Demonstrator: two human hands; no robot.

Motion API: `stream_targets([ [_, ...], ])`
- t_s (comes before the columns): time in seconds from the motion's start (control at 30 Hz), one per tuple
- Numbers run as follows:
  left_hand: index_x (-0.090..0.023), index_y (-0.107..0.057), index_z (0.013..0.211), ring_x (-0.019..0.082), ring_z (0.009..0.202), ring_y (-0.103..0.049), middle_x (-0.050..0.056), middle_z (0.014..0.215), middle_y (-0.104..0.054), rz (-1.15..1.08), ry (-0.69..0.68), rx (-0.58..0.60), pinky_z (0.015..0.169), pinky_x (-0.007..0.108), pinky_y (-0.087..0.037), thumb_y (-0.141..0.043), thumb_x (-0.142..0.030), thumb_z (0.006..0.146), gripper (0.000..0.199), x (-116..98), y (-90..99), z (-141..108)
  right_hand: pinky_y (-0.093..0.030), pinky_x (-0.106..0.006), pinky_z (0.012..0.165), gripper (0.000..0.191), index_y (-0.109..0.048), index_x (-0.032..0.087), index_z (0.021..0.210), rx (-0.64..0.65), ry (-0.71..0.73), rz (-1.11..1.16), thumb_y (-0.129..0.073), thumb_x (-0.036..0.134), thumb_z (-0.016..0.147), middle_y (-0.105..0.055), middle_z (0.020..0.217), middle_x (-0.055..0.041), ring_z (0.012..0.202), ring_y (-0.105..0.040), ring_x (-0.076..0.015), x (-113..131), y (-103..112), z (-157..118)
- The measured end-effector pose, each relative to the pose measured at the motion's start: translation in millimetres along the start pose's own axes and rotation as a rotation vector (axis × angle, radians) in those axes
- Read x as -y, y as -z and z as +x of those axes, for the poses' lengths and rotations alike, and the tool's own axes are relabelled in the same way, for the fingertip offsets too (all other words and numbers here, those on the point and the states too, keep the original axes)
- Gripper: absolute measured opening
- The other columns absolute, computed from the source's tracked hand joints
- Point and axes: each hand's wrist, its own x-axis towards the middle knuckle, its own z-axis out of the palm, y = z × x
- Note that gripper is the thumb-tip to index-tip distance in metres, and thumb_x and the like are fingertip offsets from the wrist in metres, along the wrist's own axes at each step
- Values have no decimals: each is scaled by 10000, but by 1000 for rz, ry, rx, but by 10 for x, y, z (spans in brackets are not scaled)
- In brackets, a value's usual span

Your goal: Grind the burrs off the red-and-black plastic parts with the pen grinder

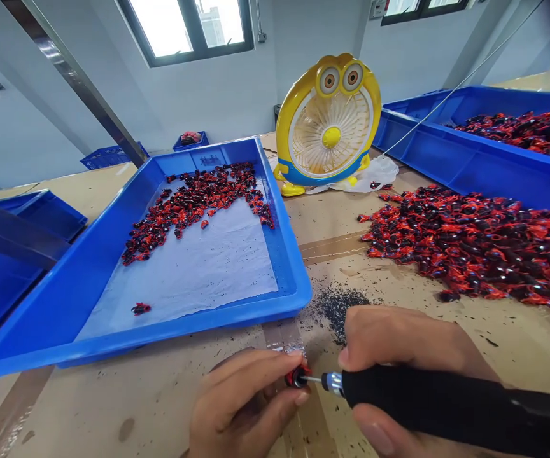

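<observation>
Between the thumb and fingers of my left hand (249, 401) is a small red-and-black part (295, 376), its round dark end turned to the right. My right hand (408, 340) is wrapped round a black pen-shaped rotary tool (413, 404) with a silver collar. The tool's thin metal bit meets the part's dark end; whether it sits inside cannot be made out. Just beyond my hands lies a patch of black shavings (339, 308) on the brown tabletop (160, 394).
At the left stands a blue tray (179, 327) lined with white sheet, holding many similar parts (198, 200). A large heap of parts (470, 242) lies at the right, before another blue tray (447, 149). A yellow cartoon fan (331, 137) stands at the back. A metal post (79, 79) slants at upper left.
</observation>
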Motion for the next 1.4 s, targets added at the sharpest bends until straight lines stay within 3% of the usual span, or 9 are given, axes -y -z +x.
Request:
stream_targets([
  [0.2,-362,-817,1277,127,829,-834,-23,1042,-893,-24,-33,23,742,138,-658,-895,-112,869,485,-9,-3,21,-343,-250,456,177,-584,280,1014,36,44,32,-705,409,1002,-522,639,85,494,-445,-88,-5,13,21],
  [0.5,-291,-829,1237,130,869,-851,7,1020,-897,22,-94,34,839,129,-658,-895,-118,877,404,23,16,71,-342,-237,476,181,-564,263,982,40,66,-31,-678,400,1019,-502,635,90,515,-460,-78,-5,-7,18],
  [0.67,-186,-835,1148,124,799,-849,47,940,-893,46,-212,18,796,117,-663,-851,-176,940,209,-23,11,131,-390,-278,555,283,-597,243,928,-135,-14,38,-561,472,1091,-460,639,78,539,-428,-98,61,-114,-14],
  [0.9,-177,-822,1149,112,820,-845,45,963,-894,81,-217,9,823,104,-655,-841,-203,956,196,-11,-10,129,-406,-277,539,251,-601,252,967,-84,22,9,-573,469,1090,-484,627,72,527,-453,-108,75,-86,-8],
  [1.17,-177,-811,1203,112,801,-831,38,966,-883,60,-203,40,798,118,-661,-848,-200,947,260,31,2,94,-532,-303,579,342,-702,266,980,95,67,-105,-846,552,860,-668,767,-21,702,-657,-193,40,31,121],
  [1.3,-170,-803,1213,110,829,-833,48,984,-887,69,-210,47,825,112,-653,-836,-188,956,259,40,-10,85,-524,-299,568,326,-692,268,953,85,56,-105,-848,539,862,-654,750,-14,687,-648,-189,65,22,113],
  [1.4,-161,-808,1188,101,808,-828,50,971,-888,99,-236,32,834,98,-643,-856,-187,938,255,34,-8,85,-493,-283,550,248,-649,268,929,2,14,-67,-801,465,922,-599,694,22,614,-589,-156,92,-33,47],
])
